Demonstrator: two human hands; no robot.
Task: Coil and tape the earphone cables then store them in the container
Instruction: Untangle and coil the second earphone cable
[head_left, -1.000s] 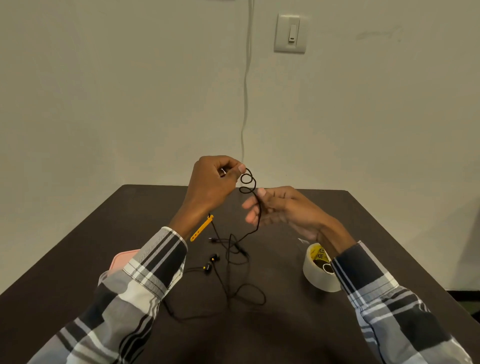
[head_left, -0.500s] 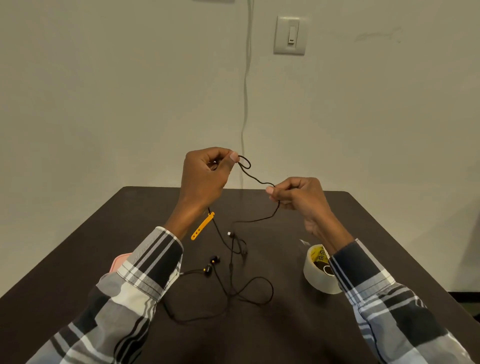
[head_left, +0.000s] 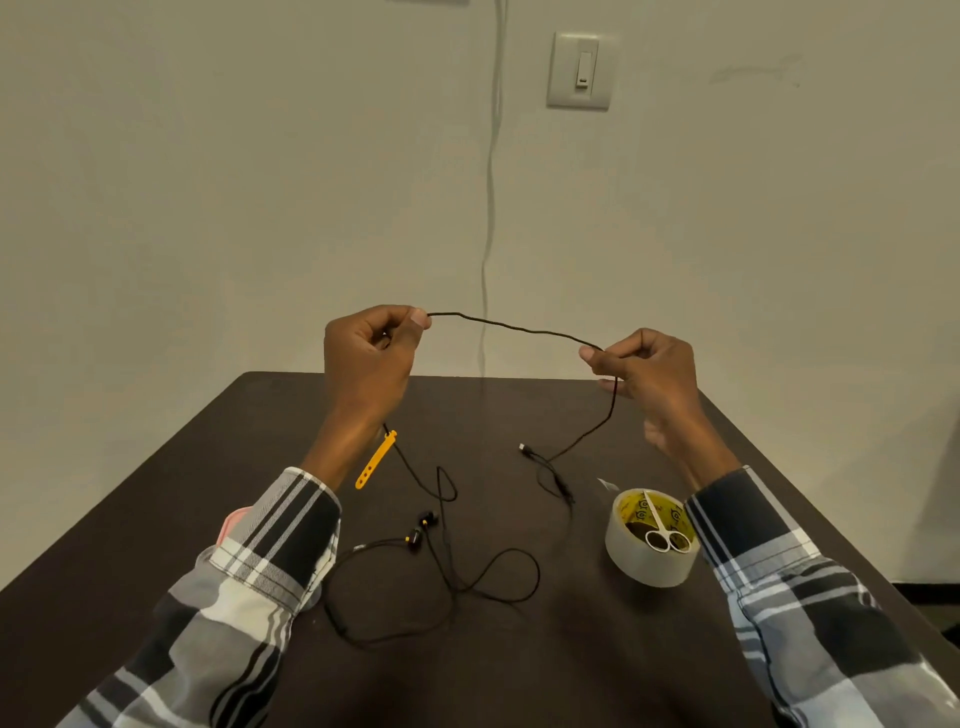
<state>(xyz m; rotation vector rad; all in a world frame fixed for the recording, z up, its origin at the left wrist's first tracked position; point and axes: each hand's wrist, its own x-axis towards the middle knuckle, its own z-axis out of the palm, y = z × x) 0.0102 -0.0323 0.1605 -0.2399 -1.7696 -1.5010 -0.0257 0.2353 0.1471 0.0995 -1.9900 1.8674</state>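
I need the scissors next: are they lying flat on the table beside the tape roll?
No, the scissors rest on top of the tape roll, across its hollow core.

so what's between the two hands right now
In the head view, a stretch of black earphone cable spans the gap, pinched in the left hand and the right hand. Behind it is only bare wall.

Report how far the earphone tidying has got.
Nothing looks finished. No coil shows: the left hand and right hand pinch a black cable stretched between them, and the rest lies loose on the table by the earbuds. Left: coiling, taping from the tape roll, where scissors rest, and storing.
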